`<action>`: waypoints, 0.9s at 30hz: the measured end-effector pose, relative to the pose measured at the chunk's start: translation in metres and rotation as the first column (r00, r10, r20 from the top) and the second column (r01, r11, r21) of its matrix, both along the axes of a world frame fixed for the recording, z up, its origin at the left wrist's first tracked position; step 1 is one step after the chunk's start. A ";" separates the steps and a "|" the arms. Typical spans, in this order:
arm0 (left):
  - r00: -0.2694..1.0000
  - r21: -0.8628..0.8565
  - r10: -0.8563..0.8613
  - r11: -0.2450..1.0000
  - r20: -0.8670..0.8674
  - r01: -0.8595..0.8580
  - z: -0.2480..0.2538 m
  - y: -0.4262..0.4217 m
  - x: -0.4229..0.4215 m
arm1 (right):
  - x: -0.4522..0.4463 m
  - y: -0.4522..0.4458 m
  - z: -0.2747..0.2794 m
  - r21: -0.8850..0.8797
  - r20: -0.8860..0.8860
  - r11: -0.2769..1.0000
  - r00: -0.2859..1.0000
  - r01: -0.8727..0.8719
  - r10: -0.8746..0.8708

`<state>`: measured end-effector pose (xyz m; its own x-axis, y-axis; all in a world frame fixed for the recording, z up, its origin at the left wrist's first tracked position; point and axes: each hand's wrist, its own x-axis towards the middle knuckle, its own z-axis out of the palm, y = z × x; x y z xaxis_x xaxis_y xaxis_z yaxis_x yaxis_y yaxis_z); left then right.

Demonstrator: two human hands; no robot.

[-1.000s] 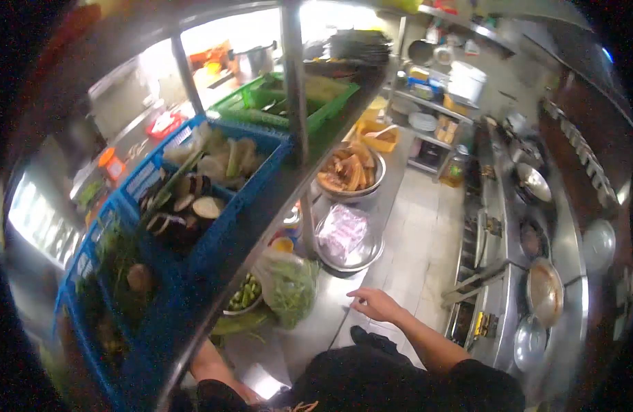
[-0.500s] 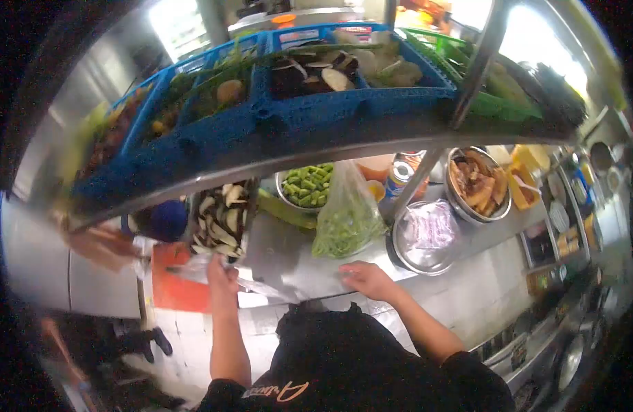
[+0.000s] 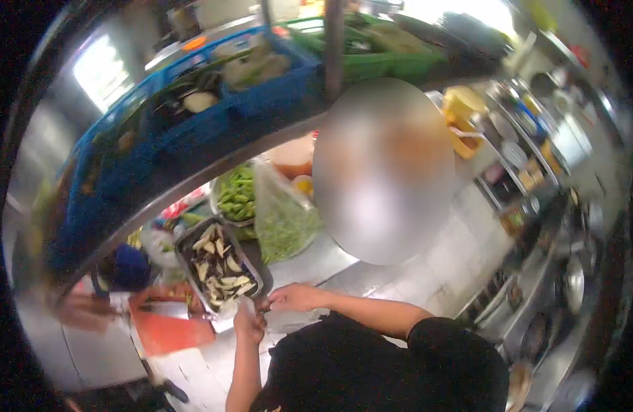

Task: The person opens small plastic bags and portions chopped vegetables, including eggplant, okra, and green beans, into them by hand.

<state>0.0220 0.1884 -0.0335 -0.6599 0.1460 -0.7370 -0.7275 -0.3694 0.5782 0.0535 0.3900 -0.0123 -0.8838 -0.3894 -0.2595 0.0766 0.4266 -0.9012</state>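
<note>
My left hand [image 3: 248,324] is closed on a whitish, clear piece of plastic film [image 3: 243,306] at the near end of a metal tray [image 3: 253,266]. Dark-skinned, pale-fleshed eggplant pieces [image 3: 217,264] lie in the tray. My right hand [image 3: 296,298] has its fingers curled close to the left one, by the tray's near right corner. What its fingertips hold is too small and smeared to make out. Beyond the hands, a clear bag of cut greens [image 3: 285,230] rests on the steel counter, next to a bowl of green vegetable pieces [image 3: 237,196].
An orange-red cutting board [image 3: 168,336] with a knife [image 3: 166,307] is left of the tray; another person's blurred arm [image 3: 89,312] reaches near it. Blue crates [image 3: 158,134] of vegetables stand on the shelf overhead. A blurred oval hides the right part of the counter.
The view has swung right, so the tray and crates sit differently in the frame. My right hand has come left from the counter edge to beside my left hand.
</note>
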 end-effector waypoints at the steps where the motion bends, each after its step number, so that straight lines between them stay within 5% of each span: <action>1: 0.995 0.008 -0.103 0.995 -0.005 0.103 0.000 -0.009 0.004 | 0.005 -0.001 0.001 -0.033 0.002 0.999 1.000 0.011 -0.011; 4: 0.958 -0.057 -0.259 0.966 -0.126 0.253 -0.001 -0.017 0.001 | 0.021 -0.006 -0.016 -0.003 -0.089 0.993 0.989 0.116 -0.116; 7: 0.923 -0.209 -0.296 0.946 -0.245 0.248 0.006 -0.014 -0.003 | 0.032 -0.005 -0.006 -0.160 0.220 0.939 0.938 0.304 -0.266; 12: 0.793 -0.415 -0.461 0.862 -0.399 0.293 0.016 -0.011 -0.011 | 0.055 0.051 -0.038 -0.345 0.280 0.434 0.532 0.833 -0.799; 13: 0.777 -0.512 -0.540 0.791 -0.324 0.336 0.027 -0.008 -0.010 | 0.060 0.078 -0.049 -0.336 0.148 0.322 0.388 0.885 -0.910; 15: 0.700 -0.560 -0.642 0.720 -0.312 0.410 0.018 -0.012 -0.011 | 0.070 0.125 -0.021 -0.589 0.257 0.002 0.190 0.808 -0.948; 16: 0.658 -0.587 -0.688 0.680 -0.305 0.439 0.013 -0.015 -0.013 | 0.071 0.156 -0.021 -0.584 0.242 -0.054 0.110 0.810 -0.964; 18: 0.371 -0.811 -0.856 0.484 -0.360 0.328 -0.010 -0.031 -0.013 | 0.064 0.210 -0.011 -0.566 0.254 -0.194 -0.054 0.801 -0.966; 20: 0.322 -0.766 -0.821 0.562 -0.471 0.312 0.025 0.002 -0.005 | 0.052 0.256 0.006 -0.526 0.314 -0.306 -0.153 0.793 -0.937; 22: 0.005 -0.901 -0.901 0.434 -0.434 0.026 -0.014 -0.009 -0.013 | 0.033 0.297 0.007 -0.458 0.395 -0.396 -0.217 0.796 -0.893; 24: 0.271 -0.849 -0.857 0.493 -0.438 0.187 -0.012 0.005 -0.008 | 0.012 0.346 -0.032 -0.415 0.470 -0.383 -0.166 0.825 -0.867; 26: 0.014 -0.874 -0.879 0.476 -0.477 0.095 -0.059 -0.013 -0.032 | 0.011 0.337 -0.004 -0.563 0.552 -0.468 -0.113 0.681 -0.826; 27: 0.364 -0.860 -0.859 0.458 -0.361 0.226 0.020 0.033 0.001 | 0.002 0.352 -0.028 -0.542 0.602 -0.505 -0.108 0.672 -0.791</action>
<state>0.0234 0.2215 -0.0140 -0.8728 0.4634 -0.1529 0.1744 0.5889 0.7892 0.0551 0.7424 -0.0408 -0.3562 0.8057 -0.4732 -0.3822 -0.5878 -0.7131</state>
